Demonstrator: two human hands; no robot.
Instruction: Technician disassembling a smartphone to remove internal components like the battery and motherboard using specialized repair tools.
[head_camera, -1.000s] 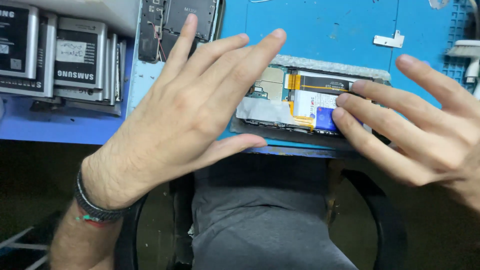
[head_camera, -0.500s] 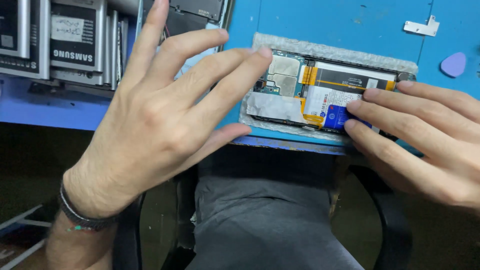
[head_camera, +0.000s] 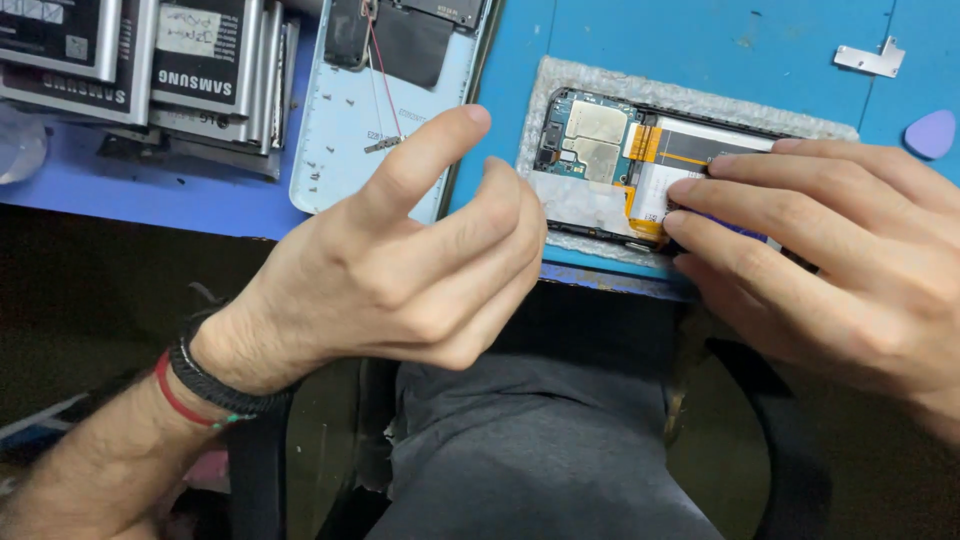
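An opened phone (head_camera: 600, 150), its circuit board and orange ribbon exposed, lies on a grey pad at the front edge of the blue work mat (head_camera: 700, 40). My right hand (head_camera: 830, 260) rests flat on the phone's right half, fingertips pressing on the battery area. My left hand (head_camera: 400, 270) hovers just left of the phone, fingers curled and apart, holding nothing. A pale blue phone back cover (head_camera: 370, 120) with small screws on it lies behind my left hand.
Stacked phone batteries (head_camera: 150, 60) fill the far left. A small metal bracket (head_camera: 868, 60) and a lilac plastic pick (head_camera: 932, 133) lie at the far right. Below the table edge are my grey-trousered lap (head_camera: 540, 450) and a black chair.
My left hand has pulled back off the phone toward me and curled its fingers. My right hand stays pressed on the phone. The view has shifted left.
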